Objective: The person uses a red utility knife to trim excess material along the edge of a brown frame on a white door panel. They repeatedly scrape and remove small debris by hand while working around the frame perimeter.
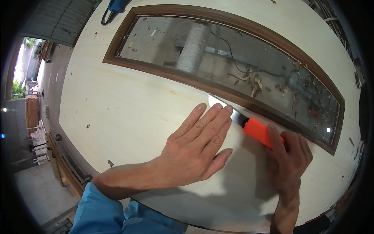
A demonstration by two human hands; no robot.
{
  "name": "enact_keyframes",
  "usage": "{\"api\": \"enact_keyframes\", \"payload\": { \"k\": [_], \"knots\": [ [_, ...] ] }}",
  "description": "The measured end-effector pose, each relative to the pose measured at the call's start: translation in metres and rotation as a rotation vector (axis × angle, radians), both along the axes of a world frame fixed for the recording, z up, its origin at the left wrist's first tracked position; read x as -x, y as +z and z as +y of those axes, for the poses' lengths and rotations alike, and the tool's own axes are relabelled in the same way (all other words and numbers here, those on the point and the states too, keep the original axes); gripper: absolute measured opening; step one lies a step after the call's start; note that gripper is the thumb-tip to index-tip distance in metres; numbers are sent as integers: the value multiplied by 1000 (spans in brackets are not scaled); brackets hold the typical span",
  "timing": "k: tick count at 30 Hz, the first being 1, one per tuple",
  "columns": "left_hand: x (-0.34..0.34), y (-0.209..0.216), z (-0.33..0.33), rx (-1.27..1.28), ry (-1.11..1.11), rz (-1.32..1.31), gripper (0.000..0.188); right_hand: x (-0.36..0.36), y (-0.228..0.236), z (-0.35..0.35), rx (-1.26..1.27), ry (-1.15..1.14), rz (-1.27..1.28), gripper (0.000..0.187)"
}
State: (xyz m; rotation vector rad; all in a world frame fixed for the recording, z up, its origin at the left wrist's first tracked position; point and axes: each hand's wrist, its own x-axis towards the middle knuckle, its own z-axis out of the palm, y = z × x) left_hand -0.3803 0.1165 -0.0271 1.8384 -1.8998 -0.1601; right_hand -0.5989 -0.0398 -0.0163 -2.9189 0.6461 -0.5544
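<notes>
My right hand is wrapped round the orange handle of a flat-bladed hand tool. Its shiny metal blade lies low over a pale panel, along the near edge of a dark brown window frame. My left hand is stretched out flat, palm down, its fingertips resting on the blade and hiding part of it. Whether the blade has teeth, I cannot tell. Glass fills the frame; a plastic-wrapped roll and wood scraps show through it.
A blue tool or case with a strap sits at the panel's far left edge. Small chips and flecks are scattered over the panel. Off to the left, below the panel, stand long wooden strips and a grey surface.
</notes>
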Motion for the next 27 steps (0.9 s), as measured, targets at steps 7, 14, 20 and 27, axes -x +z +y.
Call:
{"api": "enact_keyframes", "payload": {
  "k": [7,14,20,27],
  "knots": [
    [-1,0,5,35,18,19,52,-2,-3,-2,-45,36,-50,54],
    [-1,-1,2,11,-13,48,57,-1,7,-6,-153,-17,10,51],
    [0,1,0,-28,-11,80,59,-4,13,-8,-213,-32,31,51],
    [1,5,-4,-56,-5,116,59,-8,20,-9,-249,-61,95,53]
  ]
}}
